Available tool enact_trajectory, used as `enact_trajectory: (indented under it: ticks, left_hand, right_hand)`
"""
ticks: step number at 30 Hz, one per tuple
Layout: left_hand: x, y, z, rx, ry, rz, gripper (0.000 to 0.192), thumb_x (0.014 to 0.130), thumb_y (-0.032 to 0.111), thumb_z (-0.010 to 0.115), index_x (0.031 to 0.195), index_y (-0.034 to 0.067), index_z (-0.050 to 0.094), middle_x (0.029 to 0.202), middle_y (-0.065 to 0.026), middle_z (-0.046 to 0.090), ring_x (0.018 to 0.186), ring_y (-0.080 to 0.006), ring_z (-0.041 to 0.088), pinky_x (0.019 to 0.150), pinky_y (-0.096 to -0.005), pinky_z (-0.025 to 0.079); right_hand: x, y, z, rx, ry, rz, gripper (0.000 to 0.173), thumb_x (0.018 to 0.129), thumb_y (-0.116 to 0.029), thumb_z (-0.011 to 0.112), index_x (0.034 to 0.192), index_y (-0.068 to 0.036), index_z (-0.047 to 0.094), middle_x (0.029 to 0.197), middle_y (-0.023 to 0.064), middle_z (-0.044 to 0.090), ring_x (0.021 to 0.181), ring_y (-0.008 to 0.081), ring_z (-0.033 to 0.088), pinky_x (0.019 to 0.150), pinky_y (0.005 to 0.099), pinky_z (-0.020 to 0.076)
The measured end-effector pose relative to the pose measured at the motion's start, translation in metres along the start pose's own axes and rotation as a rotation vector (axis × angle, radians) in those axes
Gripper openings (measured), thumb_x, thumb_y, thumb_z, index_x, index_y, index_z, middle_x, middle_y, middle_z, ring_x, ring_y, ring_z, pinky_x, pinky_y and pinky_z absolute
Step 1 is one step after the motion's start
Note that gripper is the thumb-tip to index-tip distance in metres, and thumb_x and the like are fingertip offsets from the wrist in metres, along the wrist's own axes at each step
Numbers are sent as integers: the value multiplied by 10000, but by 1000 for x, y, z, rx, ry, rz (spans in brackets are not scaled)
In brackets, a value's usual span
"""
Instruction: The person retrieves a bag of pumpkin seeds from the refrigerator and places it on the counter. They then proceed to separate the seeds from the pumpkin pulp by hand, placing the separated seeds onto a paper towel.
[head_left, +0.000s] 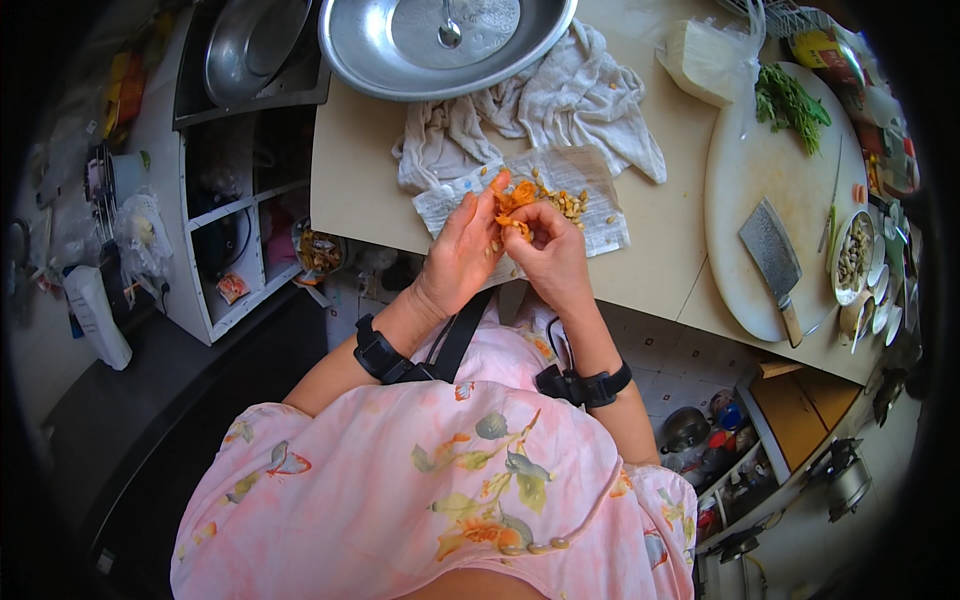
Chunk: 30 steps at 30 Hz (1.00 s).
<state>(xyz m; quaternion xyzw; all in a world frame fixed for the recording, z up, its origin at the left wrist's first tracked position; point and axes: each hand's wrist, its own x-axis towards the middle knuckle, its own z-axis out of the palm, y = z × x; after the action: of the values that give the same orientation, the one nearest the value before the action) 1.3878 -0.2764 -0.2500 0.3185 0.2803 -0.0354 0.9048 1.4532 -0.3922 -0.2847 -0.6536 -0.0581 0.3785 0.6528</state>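
Observation:
My left hand (459, 259) is raised above the counter's near edge, its palm turned inward, with orange pumpkin pulp (516, 196) and a few pale seeds against its fingers and palm. The thumb and index finger of my right hand (553, 251) pinch a piece of the stringy pulp close beside it. Under and beyond both hands lies a sheet of printed paper (604, 180), partly covered by them. A small heap of pumpkin seeds (571, 206) rests on the paper, just past my right hand.
A crumpled grey-white cloth (570, 90) lies behind the paper, beside a large metal basin (360, 67) holding a spoon (449, 34). To the right, a round cutting board (739, 225) bears a cleaver (772, 247) and green leaves (791, 105). A bowl (853, 259) stands at its right edge.

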Motion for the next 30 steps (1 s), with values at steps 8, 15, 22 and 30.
enact_trajectory:
  ticks: [8, 15, 22, 30]
  left_hand:
    - [7, 7, -22, 142, 71, -163, 384, 924, 201, 505, 1269, 36, 474, 1274, -89, 505, 1146, -161, 504, 985, -315, 407]
    - [8, 13, -20, 121, 44, -210, 342, 905, 150, 487, 1220, 18, 485, 1189, -82, 543, 1091, -150, 536, 959, -302, 435]
    - [4, 12, -22, 337, 8, -185, 390, 899, 98, 553, 1270, 11, 472, 1198, -74, 542, 1081, -133, 539, 958, -293, 443]
    - [3, 10, -21, 453, 94, -163, 393, 899, 87, 592, 1269, -12, 504, 1170, -63, 577, 1032, -111, 566, 889, -258, 486]
  right_hand:
    - [-4, -3, -18, 314, -206, 231, 103, 861, -100, 641, 922, -21, 616, 760, -20, 605, 604, 29, 519, 534, 176, 420]
    - [-4, -7, -24, 289, -285, 290, 137, 860, -128, 672, 925, -10, 648, 751, -8, 614, 601, 44, 534, 537, 182, 435]
    - [-2, -9, -25, 343, -79, 310, 152, 876, -100, 644, 971, 19, 650, 802, 47, 650, 641, 81, 598, 563, 201, 498]
    - [-5, -9, -26, 397, -93, 267, 203, 884, -40, 607, 1068, 42, 631, 970, 98, 658, 773, 120, 637, 681, 230, 549]
